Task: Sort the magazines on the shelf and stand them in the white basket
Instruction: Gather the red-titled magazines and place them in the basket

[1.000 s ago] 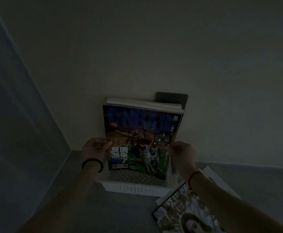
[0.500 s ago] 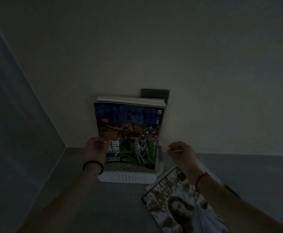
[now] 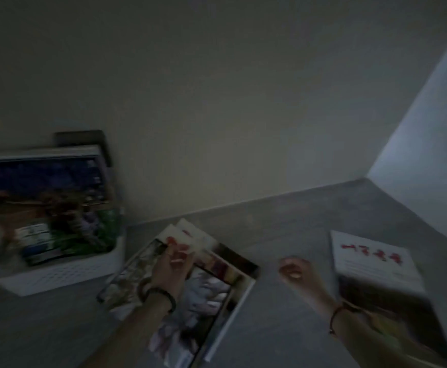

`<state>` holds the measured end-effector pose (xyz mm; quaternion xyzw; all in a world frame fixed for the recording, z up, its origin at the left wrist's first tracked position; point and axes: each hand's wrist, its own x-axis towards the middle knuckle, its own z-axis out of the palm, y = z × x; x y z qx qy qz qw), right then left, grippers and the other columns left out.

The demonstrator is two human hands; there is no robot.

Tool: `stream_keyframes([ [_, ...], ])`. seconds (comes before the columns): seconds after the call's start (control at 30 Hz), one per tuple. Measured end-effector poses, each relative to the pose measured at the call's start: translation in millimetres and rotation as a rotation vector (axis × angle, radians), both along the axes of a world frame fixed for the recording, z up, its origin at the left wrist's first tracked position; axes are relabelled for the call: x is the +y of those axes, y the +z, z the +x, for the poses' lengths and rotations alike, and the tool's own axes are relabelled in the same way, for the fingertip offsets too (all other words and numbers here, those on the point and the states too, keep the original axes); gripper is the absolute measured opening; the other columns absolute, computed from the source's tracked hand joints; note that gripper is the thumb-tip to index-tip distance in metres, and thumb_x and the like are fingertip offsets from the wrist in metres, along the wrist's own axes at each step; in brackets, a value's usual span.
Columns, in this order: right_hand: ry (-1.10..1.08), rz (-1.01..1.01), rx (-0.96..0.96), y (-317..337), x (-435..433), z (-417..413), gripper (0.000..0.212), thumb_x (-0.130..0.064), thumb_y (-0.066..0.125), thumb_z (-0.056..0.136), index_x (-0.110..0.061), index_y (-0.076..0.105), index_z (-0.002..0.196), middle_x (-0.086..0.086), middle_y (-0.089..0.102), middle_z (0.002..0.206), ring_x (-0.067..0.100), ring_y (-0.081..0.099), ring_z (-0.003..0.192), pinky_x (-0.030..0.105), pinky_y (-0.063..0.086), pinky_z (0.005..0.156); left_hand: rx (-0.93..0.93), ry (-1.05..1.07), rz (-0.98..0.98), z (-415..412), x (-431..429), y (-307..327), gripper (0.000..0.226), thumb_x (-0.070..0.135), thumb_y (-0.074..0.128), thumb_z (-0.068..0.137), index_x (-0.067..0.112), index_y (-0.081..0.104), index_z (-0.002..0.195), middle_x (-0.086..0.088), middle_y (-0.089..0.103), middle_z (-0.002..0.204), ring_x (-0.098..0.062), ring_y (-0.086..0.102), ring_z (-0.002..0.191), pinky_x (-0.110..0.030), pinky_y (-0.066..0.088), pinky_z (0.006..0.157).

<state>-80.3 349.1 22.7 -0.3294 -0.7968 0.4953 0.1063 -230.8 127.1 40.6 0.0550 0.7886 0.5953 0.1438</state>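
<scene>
Under the fingers of the left hand: flat magazine stack; blur hides whether they grip it. Right hand curled, empty, beside a red-lettered magazine. Beyond the left fingers, a basketball magazine stands in the white basket.

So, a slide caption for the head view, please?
Left hand on loose magazines beside the white basket; right hand curled, empty.

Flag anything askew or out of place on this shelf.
A pile of magazines lies flat and crookedly fanned beside the white basket, under the left hand; another pile lies flat at the right. The magazines in the basket stand upright.
</scene>
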Motion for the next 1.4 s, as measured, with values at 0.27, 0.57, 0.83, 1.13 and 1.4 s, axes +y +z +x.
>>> stream_keyframes([
  [0.27, -0.174, 0.081, -0.201, -20, 113, 115, 0.024, -0.005, 0.065, 0.079, -0.006, 0.059, 0.102, 0.010, 0.065, 0.105, 0.019, 0.060, 0.097, 0.027, 0.047, 0.086, -0.346, -0.308, 0.030, 101, 155, -42, 0.021, 0.000, 0.055, 0.086, 0.004, 0.055, 0.107, -0.007, 0.057, 0.087, -0.018, 0.053, 0.077, -0.010, 0.047, 0.052],
  [0.57, 0.117, 0.415, -0.591, -60, 158, 176, 0.074, -0.052, 0.044, 0.087, -0.027, 0.005, 0.145, 0.005, -0.001, 0.158, 0.021, 0.000, 0.145, 0.043, 0.009, 0.117, -0.546, -0.439, -0.036, 183, 267, -71, 0.027, 0.008, 0.049, 0.092, -0.016, 0.057, 0.102, -0.034, 0.062, 0.090, -0.029, 0.059, 0.088, -0.037, 0.046, 0.078],
  [0.83, 0.057, 0.795, -0.369, -64, 152, 182, 0.062, -0.057, -0.001, 0.088, -0.030, 0.004, 0.144, -0.003, 0.014, 0.156, 0.010, -0.019, 0.139, 0.031, 0.027, 0.105, -0.397, -0.539, -0.181, 196, 303, -76, 0.056, 0.019, 0.041, 0.095, 0.006, 0.016, 0.144, -0.011, 0.021, 0.154, -0.026, 0.026, 0.140, -0.032, 0.024, 0.116],
  [1.13, -0.281, 0.173, 0.031, -37, 185, 156, 0.067, -0.006, 0.065, 0.081, -0.005, 0.030, 0.138, 0.017, 0.038, 0.141, 0.029, 0.038, 0.130, 0.037, 0.029, 0.108, -0.018, -0.289, 0.114, 149, 251, -24, 0.027, -0.008, 0.047, 0.087, -0.002, 0.057, 0.112, -0.014, 0.062, 0.109, -0.005, 0.058, 0.093, -0.016, 0.044, 0.084],
  [1.4, 0.038, -0.051, 0.230, 46, 123, 3, 0.035, 0.005, 0.060, 0.081, -0.027, 0.057, 0.067, -0.010, 0.063, 0.067, -0.002, 0.061, 0.057, 0.016, 0.049, 0.054, -0.009, -0.015, 0.361, 53, 103, 47, 0.023, -0.007, 0.041, 0.090, 0.004, 0.058, 0.101, 0.004, 0.075, 0.084, -0.010, 0.066, 0.084, -0.025, 0.056, 0.082],
])
